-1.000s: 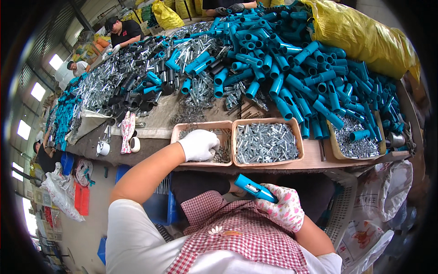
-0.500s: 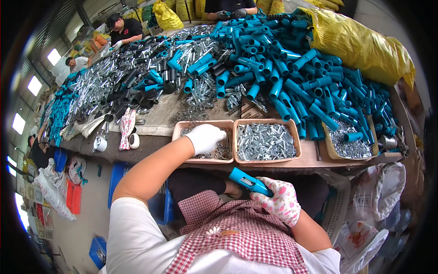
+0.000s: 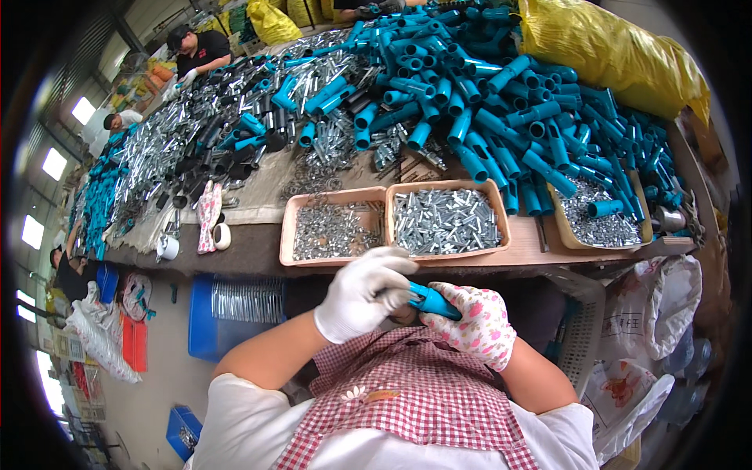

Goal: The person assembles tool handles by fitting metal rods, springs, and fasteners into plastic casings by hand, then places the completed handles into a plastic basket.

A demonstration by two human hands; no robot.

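Observation:
My right hand (image 3: 474,323), in a white glove with pink flowers, is closed around a short teal tube (image 3: 435,302) in front of my apron. The tube lies tilted, and a slot showed in its side a moment ago. At the tube's left end is my left hand (image 3: 362,296), in a plain white glove, its fingers bent and pinched together. Whatever small piece sits between those fingertips is hidden. Just beyond my hands stand a tray of small metal rings or springs (image 3: 333,232) and a tray of short metal pins (image 3: 446,223).
Teal tubes (image 3: 509,117) are heaped at the back right beside a yellow sack (image 3: 619,55). Metal and black parts (image 3: 227,117) spread leftward. Another bin of small metal pieces (image 3: 599,223) stands right. A blue bin (image 3: 202,317) is below the table edge; co-workers sit across the table.
My left hand has come out of the left tray and back to the teal tube's end. My right hand still holds the tube, now turned slightly and partly covered by the left fingers.

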